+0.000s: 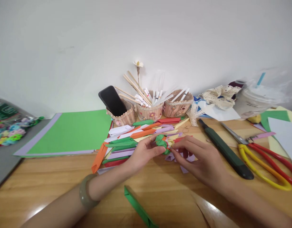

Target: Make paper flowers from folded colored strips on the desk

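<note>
Paper piece (pixel 161 144): a small folded thing, mostly green with orange, red and yellow showing, held up between both hands above the middle of the tabletop (pixel 53 177), in front of the strips.
Left hand (pixel 146 153): thumb and fingers close on the green side of the paper piece, gripping it from the left.
Right hand (pixel 200 155): thumb and forefinger narrowed at the red-and-yellow side (whether they truly pinch it, I cannot tell).
Fingerwork: the step in hand looks like adjusting or fitting the folded layers, the left hand steadying and the right doing the fine part.
Next touch: this probably calls for a firm left hold and light right fingertips, since pressing hard could crease or loosen the folds.
Paper strips (pixel 122 154): a many-coloured spread left of and behind the hands, towards the tabletop's far edge.
Green strip (pixel 138 205): alone, towards the tabletop's near edge, well apart from the spread and within the left hand's easy reach, I judge.
Purple pieces (pixel 185 169): partly hidden beneath the right hand.
Scissors (pixel 246 142): towards the tabletop's right edge, beside a dark green tool (pixel 225 149) (perhaps a cutter), neither one in hand.
</note>
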`<state>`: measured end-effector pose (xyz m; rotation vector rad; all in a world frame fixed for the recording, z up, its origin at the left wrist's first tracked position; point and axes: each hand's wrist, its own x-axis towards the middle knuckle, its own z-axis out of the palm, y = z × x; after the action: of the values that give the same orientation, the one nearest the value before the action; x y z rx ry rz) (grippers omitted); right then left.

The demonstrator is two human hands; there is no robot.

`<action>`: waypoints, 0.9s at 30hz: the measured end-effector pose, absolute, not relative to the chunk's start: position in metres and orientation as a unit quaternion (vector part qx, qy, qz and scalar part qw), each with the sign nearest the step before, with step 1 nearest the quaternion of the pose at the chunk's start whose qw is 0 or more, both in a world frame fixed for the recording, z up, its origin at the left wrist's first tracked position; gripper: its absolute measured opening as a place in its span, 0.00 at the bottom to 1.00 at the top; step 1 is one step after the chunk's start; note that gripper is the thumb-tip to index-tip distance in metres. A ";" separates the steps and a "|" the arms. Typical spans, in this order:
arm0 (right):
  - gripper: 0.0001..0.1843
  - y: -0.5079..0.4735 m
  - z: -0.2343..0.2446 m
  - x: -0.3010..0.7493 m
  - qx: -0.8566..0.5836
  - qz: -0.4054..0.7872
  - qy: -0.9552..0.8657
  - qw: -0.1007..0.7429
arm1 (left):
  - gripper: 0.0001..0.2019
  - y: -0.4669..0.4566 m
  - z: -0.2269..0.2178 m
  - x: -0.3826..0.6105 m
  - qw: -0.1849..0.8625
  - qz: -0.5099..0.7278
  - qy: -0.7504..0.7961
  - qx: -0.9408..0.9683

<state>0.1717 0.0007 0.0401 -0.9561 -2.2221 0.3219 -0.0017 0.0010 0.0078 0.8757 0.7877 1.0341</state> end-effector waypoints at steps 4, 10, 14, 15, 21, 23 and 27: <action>0.06 0.004 0.046 0.171 -0.387 0.240 -0.827 0.329 | 0.21 0.001 0.007 -0.002 0.702 0.473 0.350 0.400; 0.07 0.008 0.044 0.172 -0.415 0.302 -0.802 0.305 | 0.22 0.001 0.005 -0.003 0.702 0.475 0.368 0.382; 0.08 0.008 0.043 0.172 -0.416 0.281 -0.808 0.308 | 0.22 0.002 0.005 -0.003 0.695 0.484 0.367 0.384; 0.08 0.008 0.043 0.172 -0.415 0.278 -0.810 0.307 | 0.22 0.002 0.004 -0.003 0.696 0.485 0.364 0.385; 0.08 0.008 0.043 0.171 -0.409 0.259 -0.821 0.304 | 0.23 0.002 0.004 -0.002 0.699 0.473 0.358 0.399; 0.08 0.007 0.043 0.171 -0.410 0.245 -0.822 0.310 | 0.25 0.002 0.004 -0.002 0.695 0.472 0.360 0.405; 0.08 0.008 0.042 0.171 -0.411 0.238 -0.822 0.314 | 0.26 0.002 0.006 -0.002 0.701 0.465 0.367 0.398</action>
<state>0.1713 0.0075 0.0424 -1.0831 -2.1672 0.6286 -0.0018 0.0022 0.0056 0.8871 0.8175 1.0346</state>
